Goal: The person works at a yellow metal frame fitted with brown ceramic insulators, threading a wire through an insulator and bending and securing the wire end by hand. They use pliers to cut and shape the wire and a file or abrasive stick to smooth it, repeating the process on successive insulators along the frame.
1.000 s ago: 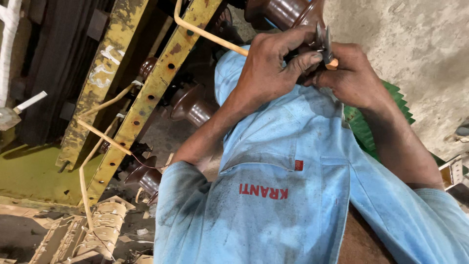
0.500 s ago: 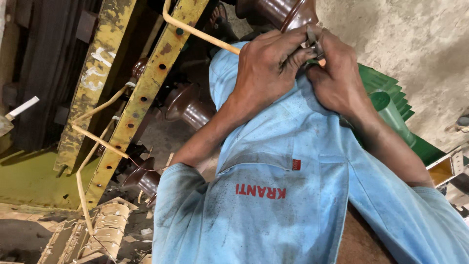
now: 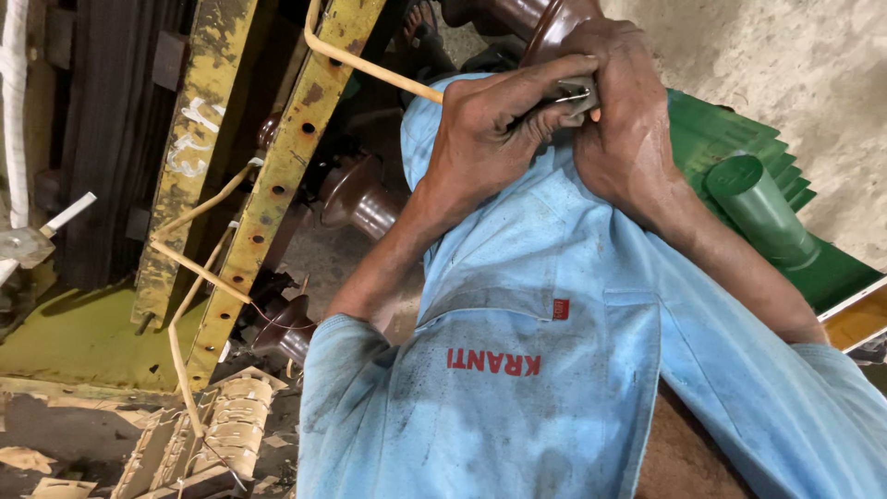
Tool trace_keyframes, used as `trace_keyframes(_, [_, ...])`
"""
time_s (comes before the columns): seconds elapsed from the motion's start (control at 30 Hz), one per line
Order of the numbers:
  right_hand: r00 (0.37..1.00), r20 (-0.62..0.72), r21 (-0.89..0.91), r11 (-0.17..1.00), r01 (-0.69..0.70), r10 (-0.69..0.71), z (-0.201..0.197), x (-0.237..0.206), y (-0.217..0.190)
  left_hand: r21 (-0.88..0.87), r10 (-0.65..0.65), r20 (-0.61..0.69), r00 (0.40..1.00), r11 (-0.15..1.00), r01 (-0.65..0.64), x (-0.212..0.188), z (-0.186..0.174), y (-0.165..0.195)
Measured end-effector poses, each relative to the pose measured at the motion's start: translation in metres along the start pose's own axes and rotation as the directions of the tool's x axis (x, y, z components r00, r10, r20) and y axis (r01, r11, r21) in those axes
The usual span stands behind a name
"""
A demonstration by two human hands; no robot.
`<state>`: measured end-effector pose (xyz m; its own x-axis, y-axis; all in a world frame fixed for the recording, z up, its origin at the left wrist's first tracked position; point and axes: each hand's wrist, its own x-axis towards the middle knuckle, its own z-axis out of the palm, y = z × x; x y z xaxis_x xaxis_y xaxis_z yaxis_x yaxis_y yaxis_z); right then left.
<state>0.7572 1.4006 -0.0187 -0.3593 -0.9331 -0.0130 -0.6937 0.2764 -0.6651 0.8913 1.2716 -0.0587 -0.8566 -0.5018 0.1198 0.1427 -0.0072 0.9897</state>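
Note:
My left hand (image 3: 494, 129) and my right hand (image 3: 628, 129) are closed together on a small grey metal fitting (image 3: 579, 94), just below a brown ribbed ceramic insulator (image 3: 554, 20). A tan sleeved wire (image 3: 370, 66) runs from the yellow frame into my left fist. My left fingers wrap over the fitting from the left. The right palm covers it from the right, so most of it is hidden. Both forearms come out of blue sleeves (image 3: 517, 370).
Two yellow perforated steel bars (image 3: 277, 194) slant across the left, with more tan leads (image 3: 194, 268) bent around them. More brown insulators (image 3: 360, 199) sit behind them. A green finned tank with a green cylinder (image 3: 758, 208) lies at the right. Pale winding blocks (image 3: 222, 434) sit at lower left.
Both hands stay clenched on the fitting and have shifted slightly left and down in view. More of the green tank and cylinder shows at the right.

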Motion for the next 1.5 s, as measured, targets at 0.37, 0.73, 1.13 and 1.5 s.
trace_keyframes(0.37, [1.000,-0.007,-0.015,1.000,0.004,-0.004,0.002,-0.001,0.004,-0.066,0.022,0.024,0.999,0.998,-0.020,-0.001,-0.005,-0.001])
trace_keyframes(0.73, [0.992,0.109,0.153,0.985,-0.084,0.068,-0.002,-0.006,0.000,-0.058,0.089,0.105,0.990,0.995,-0.083,0.002,-0.005,-0.008])
trace_keyframes(1.13, [0.996,0.084,0.091,0.996,-0.025,0.018,0.005,-0.015,0.027,0.063,0.112,0.134,0.985,0.991,-0.122,0.006,-0.003,-0.007])
trace_keyframes(1.5, [0.846,0.269,0.631,0.579,-0.516,0.461,-0.004,0.003,0.043,0.141,0.015,-0.002,1.000,0.990,-0.015,0.015,-0.004,0.003])
